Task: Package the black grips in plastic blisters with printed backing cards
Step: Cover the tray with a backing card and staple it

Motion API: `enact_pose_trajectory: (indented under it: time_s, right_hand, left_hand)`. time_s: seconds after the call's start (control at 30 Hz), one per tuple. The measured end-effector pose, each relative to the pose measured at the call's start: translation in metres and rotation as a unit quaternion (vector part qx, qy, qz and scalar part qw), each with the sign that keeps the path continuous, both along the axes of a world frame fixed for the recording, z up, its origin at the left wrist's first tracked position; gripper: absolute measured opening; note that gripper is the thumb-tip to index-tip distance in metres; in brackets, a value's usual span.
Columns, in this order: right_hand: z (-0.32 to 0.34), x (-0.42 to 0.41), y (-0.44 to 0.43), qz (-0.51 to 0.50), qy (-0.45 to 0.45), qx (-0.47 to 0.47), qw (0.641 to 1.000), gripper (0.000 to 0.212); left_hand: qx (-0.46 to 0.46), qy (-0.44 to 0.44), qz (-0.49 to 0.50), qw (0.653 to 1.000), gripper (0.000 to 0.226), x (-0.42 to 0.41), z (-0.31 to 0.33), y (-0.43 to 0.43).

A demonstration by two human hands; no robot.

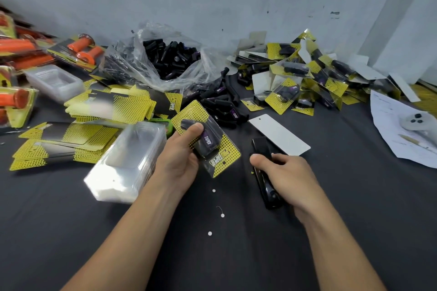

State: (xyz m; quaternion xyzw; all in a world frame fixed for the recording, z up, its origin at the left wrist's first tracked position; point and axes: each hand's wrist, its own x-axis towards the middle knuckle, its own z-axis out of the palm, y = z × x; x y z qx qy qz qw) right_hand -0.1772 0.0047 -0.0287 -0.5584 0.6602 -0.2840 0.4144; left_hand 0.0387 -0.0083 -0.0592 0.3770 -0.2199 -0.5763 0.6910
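Observation:
My left hand (179,156) holds a blister pack (208,139), a yellow dotted backing card with a black grip under clear plastic, thumb pressed on its upper part. My right hand (288,172) grips a black stapler (267,184) lying on the dark table. A stack of empty clear blisters (127,160) sits left of my left hand. Printed yellow-and-black cards (99,111) lie in piles beyond it. Loose black grips (222,101) spill from a clear plastic bag (165,59) at the back.
Finished packs (307,78) are heaped at the back right. A white blank card (279,133) lies past the stapler. Orange grip packs (21,59) crowd the far left. White paper with a grey object (402,125) sits at the right edge. A grey wall stands behind.

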Motion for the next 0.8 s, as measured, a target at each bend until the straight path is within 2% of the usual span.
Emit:
enact_pose_trajectory:
  time_s: [0.07,0.1,0.17,0.2,0.27,0.3,0.37,0.47,0.53,0.6,0.67,0.73,0.8]
  right_hand:
    - [0.000,0.009,0.005,-0.036,0.152,-0.129,0.979,0.025]
    - [0.000,0.016,0.011,-0.053,0.183,-0.218,0.957,0.019]
    - [-0.004,0.033,0.026,-0.075,0.139,-0.366,0.917,0.024]
    - [-0.007,0.043,0.033,-0.069,0.098,-0.401,0.908,0.030]
    - [-0.014,0.063,0.043,-0.054,0.012,-0.370,0.927,0.040]
    - [-0.017,0.070,0.045,-0.046,-0.032,-0.315,0.947,0.043]
    - [-0.023,0.077,0.041,-0.045,-0.104,-0.216,0.970,0.034]
    - [-0.029,0.070,0.032,-0.081,-0.094,-0.217,0.968,0.032]
    - [-0.031,0.065,0.032,-0.038,-0.075,-0.218,0.972,0.024]
    - [-0.034,0.064,0.034,0.019,-0.087,-0.187,0.978,0.016]
    - [-0.038,0.060,0.034,0.047,-0.125,-0.148,0.980,0.022]
    - [-0.039,0.056,0.035,0.053,-0.158,-0.124,0.978,0.021]
    - [-0.043,0.052,0.039,0.056,-0.162,-0.132,0.976,0.019]
  left_hand:
    - [-0.002,-0.009,-0.007,1.000,0.026,-0.001,-0.002,-0.001]
    - [-0.001,-0.012,-0.010,1.000,0.028,-0.001,-0.002,-0.002]
    - [-0.002,-0.011,-0.011,1.000,0.041,0.000,-0.002,-0.004]
    - [-0.001,-0.007,-0.013,1.000,0.048,0.000,-0.002,-0.004]
    - [-0.002,0.010,-0.023,1.000,0.054,-0.001,-0.001,-0.004]
    - [-0.004,0.016,-0.031,0.999,0.054,-0.001,-0.002,-0.003]
    - [-0.006,0.018,-0.051,0.999,0.050,-0.002,-0.004,-0.002]
    - [-0.005,0.043,-0.094,0.995,0.038,-0.005,-0.005,0.004]
    - [-0.013,0.047,-0.122,0.991,0.031,-0.008,-0.004,0.007]
    - [-0.014,0.013,-0.133,0.991,0.024,-0.008,-0.003,0.007]
    - [-0.010,0.003,-0.120,0.993,0.023,-0.005,0.001,0.007]
    - [-0.009,0.043,-0.090,0.995,0.031,0.002,0.004,0.006]
    - [0.006,0.085,-0.058,0.995,0.021,0.007,0.004,0.004]
